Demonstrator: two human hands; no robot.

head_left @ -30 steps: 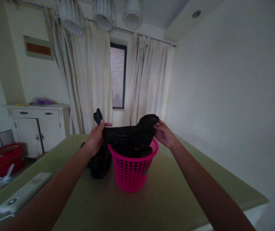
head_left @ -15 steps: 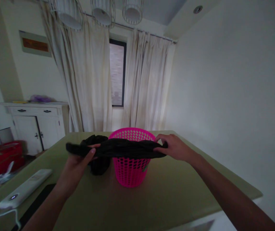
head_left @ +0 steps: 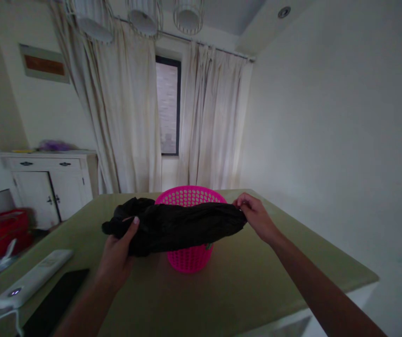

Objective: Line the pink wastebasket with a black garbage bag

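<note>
A black plastic bag (head_left: pixel 183 227), still folded lengthwise and wrinkled, is stretched sideways between my two hands. My left hand (head_left: pixel 118 250) grips its left end, thumb on top and fingers underneath. At the other end, my right hand (head_left: pixel 255 215) pinches the bag's corner between thumb and fingers. Behind the bag stands an upright pink basket (head_left: pixel 189 262) with a pattern of holes; the bag covers its middle. Another black bundle (head_left: pixel 134 204) shows just behind my left hand, and I cannot tell whether it is part of the same bag.
The green tabletop (head_left: pixel 250 290) carries a white power bank (head_left: pixel 34 278) with a cable and a black phone (head_left: pixel 58 299) at the left. A red bag (head_left: pixel 4 234) is beyond the left edge. A white cabinet (head_left: pixel 51 182) stands by the curtains (head_left: pixel 127 117).
The black bag has widened from a narrow strip and now hangs lower across the basket. My right hand has shifted slightly right, and the view has turned a little.
</note>
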